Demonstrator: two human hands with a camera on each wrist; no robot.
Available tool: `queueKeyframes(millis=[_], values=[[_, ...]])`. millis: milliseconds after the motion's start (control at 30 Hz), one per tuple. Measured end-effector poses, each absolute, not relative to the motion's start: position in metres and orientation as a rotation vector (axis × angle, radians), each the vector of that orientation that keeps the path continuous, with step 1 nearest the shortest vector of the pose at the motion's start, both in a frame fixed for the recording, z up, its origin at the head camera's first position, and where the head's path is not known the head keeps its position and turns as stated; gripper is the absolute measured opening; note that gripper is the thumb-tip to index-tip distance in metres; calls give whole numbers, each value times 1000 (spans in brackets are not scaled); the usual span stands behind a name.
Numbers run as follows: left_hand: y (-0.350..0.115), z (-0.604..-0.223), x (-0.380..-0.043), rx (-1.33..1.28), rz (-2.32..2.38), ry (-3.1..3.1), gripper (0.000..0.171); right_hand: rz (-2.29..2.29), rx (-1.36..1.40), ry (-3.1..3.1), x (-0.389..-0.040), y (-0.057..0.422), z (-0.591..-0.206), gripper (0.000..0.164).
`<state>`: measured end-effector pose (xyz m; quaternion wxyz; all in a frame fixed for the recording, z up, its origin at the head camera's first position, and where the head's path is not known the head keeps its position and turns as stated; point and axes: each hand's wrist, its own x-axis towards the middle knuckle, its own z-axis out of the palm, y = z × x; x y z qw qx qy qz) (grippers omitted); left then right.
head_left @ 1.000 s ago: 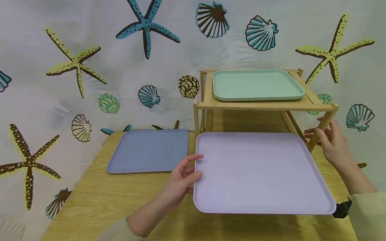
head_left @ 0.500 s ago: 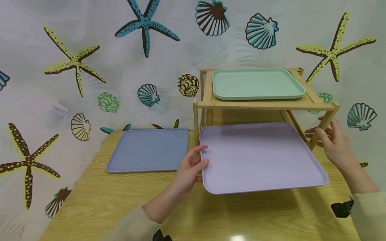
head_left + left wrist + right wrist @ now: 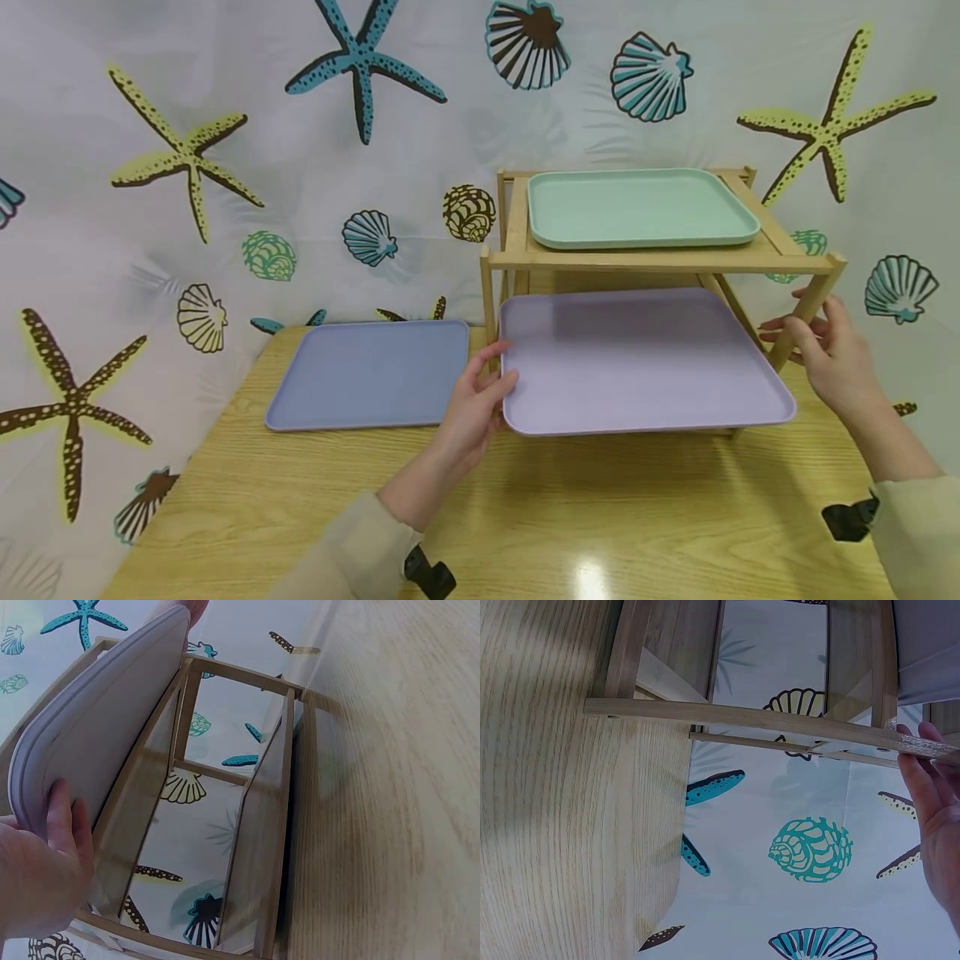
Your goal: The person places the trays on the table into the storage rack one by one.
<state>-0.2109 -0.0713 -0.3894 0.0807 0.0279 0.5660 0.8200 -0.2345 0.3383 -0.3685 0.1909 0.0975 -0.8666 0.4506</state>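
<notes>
A lilac tray [image 3: 645, 362] sits partly inside the wooden shelf rack [image 3: 660, 263], below its top board, with its front part sticking out. My left hand [image 3: 472, 408] grips the tray's left edge, thumb on top and fingers underneath, as the left wrist view shows with the fingers against the tray's underside [image 3: 112, 727]. My right hand [image 3: 832, 354] holds the rack's right front post [image 3: 806, 321] between thumb and fingers. On the rack's top board lies a mint green tray [image 3: 641, 208].
A blue-grey tray [image 3: 371, 375] lies on the wooden table [image 3: 300, 508] left of the rack. Behind hangs a white cloth [image 3: 420, 150] printed with starfish and shells. Lower rack levels show beneath the lilac tray in the left wrist view.
The lilac tray has moved back and deeper into the rack, my left hand travelling with it. My right hand has stayed on the post.
</notes>
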Motion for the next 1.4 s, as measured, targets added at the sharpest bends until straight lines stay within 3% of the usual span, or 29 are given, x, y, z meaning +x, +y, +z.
queueKeyframes(millis=[300, 433, 967, 1400], values=[[-79, -392, -201, 379, 2323, 1735, 87, 1285, 292, -2414, -234, 338, -370, 32], [-83, -395, -199, 503, 2231, 1798, 95, 1287, 303, -2410, -234, 338, -370, 32], [-79, -410, -206, 473, 2228, 2060, 47, 1269, 310, -2396, -233, 338, -371, 34], [-51, -414, -220, 321, 2392, 2137, 34, 1265, 312, -2397, -233, 338, -371, 34]])
